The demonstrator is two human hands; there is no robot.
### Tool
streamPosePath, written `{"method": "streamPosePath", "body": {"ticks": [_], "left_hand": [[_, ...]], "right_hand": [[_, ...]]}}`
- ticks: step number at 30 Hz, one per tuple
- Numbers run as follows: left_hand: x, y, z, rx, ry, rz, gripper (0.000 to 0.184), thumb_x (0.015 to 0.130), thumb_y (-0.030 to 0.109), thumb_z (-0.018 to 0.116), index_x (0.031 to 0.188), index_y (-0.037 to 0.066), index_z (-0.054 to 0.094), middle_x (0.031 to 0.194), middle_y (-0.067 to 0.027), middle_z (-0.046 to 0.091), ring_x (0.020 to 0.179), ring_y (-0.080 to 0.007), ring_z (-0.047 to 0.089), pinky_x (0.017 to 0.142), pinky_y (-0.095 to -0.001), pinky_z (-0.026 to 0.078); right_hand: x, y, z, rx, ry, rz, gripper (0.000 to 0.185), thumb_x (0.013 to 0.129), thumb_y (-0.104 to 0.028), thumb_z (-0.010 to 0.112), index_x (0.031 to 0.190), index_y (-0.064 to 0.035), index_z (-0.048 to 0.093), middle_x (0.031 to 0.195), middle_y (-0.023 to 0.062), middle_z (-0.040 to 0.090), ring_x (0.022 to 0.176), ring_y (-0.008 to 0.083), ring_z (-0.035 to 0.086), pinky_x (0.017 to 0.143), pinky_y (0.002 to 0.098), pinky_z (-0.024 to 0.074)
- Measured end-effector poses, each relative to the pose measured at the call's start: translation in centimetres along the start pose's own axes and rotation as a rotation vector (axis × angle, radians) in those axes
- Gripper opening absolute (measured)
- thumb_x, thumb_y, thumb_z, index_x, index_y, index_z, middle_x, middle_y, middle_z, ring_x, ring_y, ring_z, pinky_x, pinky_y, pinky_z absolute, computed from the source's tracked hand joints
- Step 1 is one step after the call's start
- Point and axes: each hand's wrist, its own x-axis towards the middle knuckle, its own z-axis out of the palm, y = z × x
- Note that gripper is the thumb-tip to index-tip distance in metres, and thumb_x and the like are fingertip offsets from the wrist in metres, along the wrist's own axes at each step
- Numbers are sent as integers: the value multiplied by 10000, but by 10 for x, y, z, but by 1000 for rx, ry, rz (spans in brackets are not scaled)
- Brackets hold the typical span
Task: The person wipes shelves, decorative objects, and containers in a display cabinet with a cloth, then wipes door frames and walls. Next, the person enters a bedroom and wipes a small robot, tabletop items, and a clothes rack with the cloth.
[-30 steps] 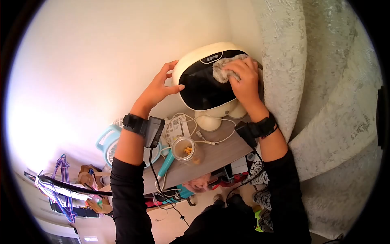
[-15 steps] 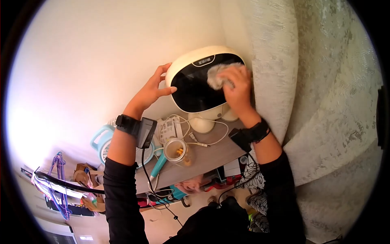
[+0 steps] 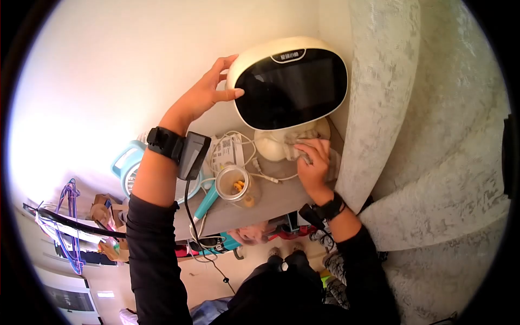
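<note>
A cream-white rounded device with a black screen (image 3: 292,89) stands on the shelf, close to the wall. My left hand (image 3: 201,98) grips its left edge, thumb on the front rim and fingers around the back. Below the screen, the device rests on a pale rounded base (image 3: 270,146). My right hand (image 3: 315,169) is closed on a greyish cloth (image 3: 334,161) beside that base, at its front right. Part of the cloth is hidden by my fingers.
A clear jar (image 3: 233,184) with yellow bits stands on the grey shelf (image 3: 271,195). White cables (image 3: 269,177), a printed paper (image 3: 227,150), a turquoise-handled tool (image 3: 206,203) and a light-blue fan-like object (image 3: 128,165) lie around it. A curtain (image 3: 379,103) hangs at the right.
My right hand has moved with the cloth from the screen down to the base. My left hand keeps hold of the device's left edge. The view has shifted slightly.
</note>
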Motion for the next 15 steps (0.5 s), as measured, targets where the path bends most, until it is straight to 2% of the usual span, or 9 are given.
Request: {"method": "streamPosePath", "body": {"ticks": [2,4,5,7,9,11,12,15], "left_hand": [[-2,-1,-2,-16,13,-17,705,694,234,620,1271,91,241,1279,-96,309,1209,-284,246,977,-409,204],[0,-4,-4,2,14,14,686,701,210,633,1265,109,257,1255,-92,344,1168,-281,307,923,-405,284],[2,-5,-4,-2,15,19,686,701,210,633,1265,109,257,1255,-92,344,1168,-281,307,923,-405,284],[2,-9,-4,-14,20,17,677,703,198,632,1263,113,262,1244,-97,354,1166,-282,313,914,-397,299],[0,-7,-2,-21,31,23,672,700,189,633,1258,111,267,1239,-99,359,1164,-283,317,914,-391,301],[0,-6,-3,-21,40,35,668,697,181,635,1254,110,272,1234,-101,365,1163,-284,321,914,-385,303],[1,-8,-4,-31,23,53,667,693,171,635,1250,106,275,1232,-104,367,1162,-285,324,914,-383,305],[1,-9,-3,-55,22,66,669,682,143,634,1244,90,275,1229,-110,370,1159,-291,326,919,-384,305]], "right_hand": [[32,-39,-17,-44,204,-91,267,542,92,423,737,-20,567,792,102,559,802,265,484,734,317,383],[77,-59,-23,102,282,-129,287,552,99,410,780,2,556,836,128,542,839,280,488,765,341,386],[100,-65,-22,135,307,-163,294,557,96,402,793,8,553,845,127,532,837,287,486,776,345,381],[137,-71,-15,-7,296,-227,317,584,85,427,850,-24,560,902,112,526,892,267,462,819,324,355],[155,-70,6,-40,217,-226,355,587,34,521,921,-83,542,948,78,516,975,272,430,849,361,308],[148,-62,30,-215,107,-268,365,602,-4,541,954,-103,531,1003,64,502,1023,259,409,874,398,263],[141,-64,34,-277,90,-280,343,616,-17,544,948,-103,536,1033,60,495,1048,251,399,875,427,253],[106,-65,38,-269,18,-288,288,624,-26,541,905,-87,545,1044,60,501,1037,233,417,861,424,275]]}}
